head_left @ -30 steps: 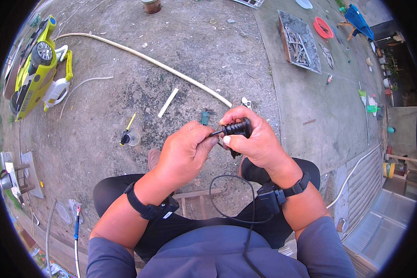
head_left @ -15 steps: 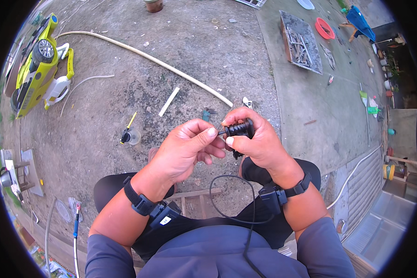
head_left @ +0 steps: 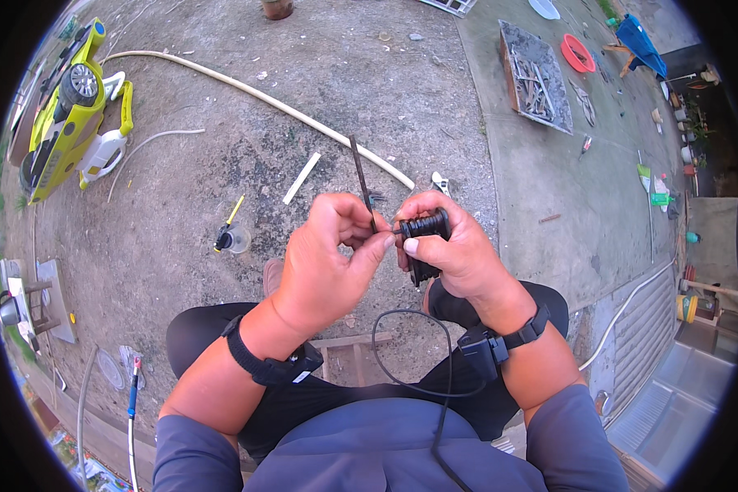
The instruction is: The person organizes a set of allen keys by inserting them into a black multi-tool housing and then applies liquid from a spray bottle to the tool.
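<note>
My right hand (head_left: pixel 451 250) is closed around a black ribbed part (head_left: pixel 425 226) with a round flange at its right end and more black ribs below. Held between the thumb and fingers of my left hand (head_left: pixel 336 250) is a thin dark hex key (head_left: pixel 358 170). Its long arm points up and away, while its bent end meets the left end of the black part; how deep it sits is hidden by my fingertips. Just beyond my hands, a teal holder with dark keys (head_left: pixel 375 197) lies on the ground, partly covered by the left hand.
An adjustable wrench (head_left: pixel 440 182) and a white strip (head_left: pixel 302 179) lie ahead. A cream hose (head_left: pixel 262 94) crosses the ground. Left are a spray bottle (head_left: pixel 236 238) and a yellow-green wheeled machine (head_left: pixel 66 123). A metal tray of tools (head_left: pixel 537 82) stands far right. A black cable (head_left: pixel 385 310) loops over my lap.
My left hand has turned over, and the hex key's long arm now shows, pointing away from me. The right hand keeps the black part in nearly the same place.
</note>
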{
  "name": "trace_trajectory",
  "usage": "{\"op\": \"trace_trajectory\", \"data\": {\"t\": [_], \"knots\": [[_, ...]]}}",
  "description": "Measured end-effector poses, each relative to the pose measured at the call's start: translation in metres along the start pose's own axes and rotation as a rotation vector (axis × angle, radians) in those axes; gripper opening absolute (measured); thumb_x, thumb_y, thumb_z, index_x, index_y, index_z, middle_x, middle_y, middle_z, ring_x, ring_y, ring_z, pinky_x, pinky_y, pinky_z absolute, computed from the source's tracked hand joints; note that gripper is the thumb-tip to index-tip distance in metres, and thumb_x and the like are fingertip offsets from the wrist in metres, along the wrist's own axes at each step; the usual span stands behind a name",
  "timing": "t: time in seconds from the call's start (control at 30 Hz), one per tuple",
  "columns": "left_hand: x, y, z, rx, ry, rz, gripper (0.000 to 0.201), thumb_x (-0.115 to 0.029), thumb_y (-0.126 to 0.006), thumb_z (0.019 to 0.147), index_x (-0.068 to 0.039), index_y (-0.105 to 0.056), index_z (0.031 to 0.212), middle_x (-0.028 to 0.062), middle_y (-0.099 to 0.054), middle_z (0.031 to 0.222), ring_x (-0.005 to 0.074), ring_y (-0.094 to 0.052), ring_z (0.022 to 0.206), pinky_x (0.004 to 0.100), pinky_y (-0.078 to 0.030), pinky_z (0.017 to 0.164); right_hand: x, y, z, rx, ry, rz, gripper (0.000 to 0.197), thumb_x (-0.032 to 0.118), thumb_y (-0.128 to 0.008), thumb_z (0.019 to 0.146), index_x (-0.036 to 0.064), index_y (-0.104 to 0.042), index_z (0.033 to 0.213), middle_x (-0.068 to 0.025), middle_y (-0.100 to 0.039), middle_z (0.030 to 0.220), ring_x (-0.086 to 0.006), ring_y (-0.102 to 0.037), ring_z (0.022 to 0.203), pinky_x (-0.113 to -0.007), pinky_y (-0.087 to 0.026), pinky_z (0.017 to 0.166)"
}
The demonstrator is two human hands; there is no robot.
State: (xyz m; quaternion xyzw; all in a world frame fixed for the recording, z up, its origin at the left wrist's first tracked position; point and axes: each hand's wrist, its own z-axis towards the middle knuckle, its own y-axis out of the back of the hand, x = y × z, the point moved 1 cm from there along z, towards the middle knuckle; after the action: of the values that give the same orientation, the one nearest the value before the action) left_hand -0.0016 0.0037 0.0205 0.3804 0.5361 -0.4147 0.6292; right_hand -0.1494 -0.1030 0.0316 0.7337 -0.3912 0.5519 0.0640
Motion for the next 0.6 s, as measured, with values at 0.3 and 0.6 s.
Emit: {"op": "trace_trajectory", "data": {"t": [0.3,0.6], "knots": [[-0.005,0.006,0.001,0.100,0.325,-0.229,0.017,0.001,-0.065,0.087,-0.003,-0.054,0.099,0.0065,-0.064,0.086,0.0114,-0.066,0.078,0.0256,-0.051,0.064,-0.002,0.000,0.000,0.010,0.033,-0.027,0.028,0.003,-0.064,0.080,0.0049,-0.057,0.107,-0.0026,-0.060,0.086,-0.0103,-0.060,0.073,-0.026,-0.050,0.066],[0.000,0.009,0.003,0.138,-0.002,0.083,0.017,0.003,-0.065,0.086,-0.003,-0.058,0.099,0.0092,-0.065,0.092,0.0184,-0.066,0.076,0.0275,-0.053,0.064,-0.001,0.002,0.002,0.023,0.021,0.043,0.027,0.004,-0.064,0.082,0.0048,-0.057,0.107,-0.0034,-0.061,0.088,-0.0099,-0.061,0.073,-0.025,-0.050,0.066]]}}
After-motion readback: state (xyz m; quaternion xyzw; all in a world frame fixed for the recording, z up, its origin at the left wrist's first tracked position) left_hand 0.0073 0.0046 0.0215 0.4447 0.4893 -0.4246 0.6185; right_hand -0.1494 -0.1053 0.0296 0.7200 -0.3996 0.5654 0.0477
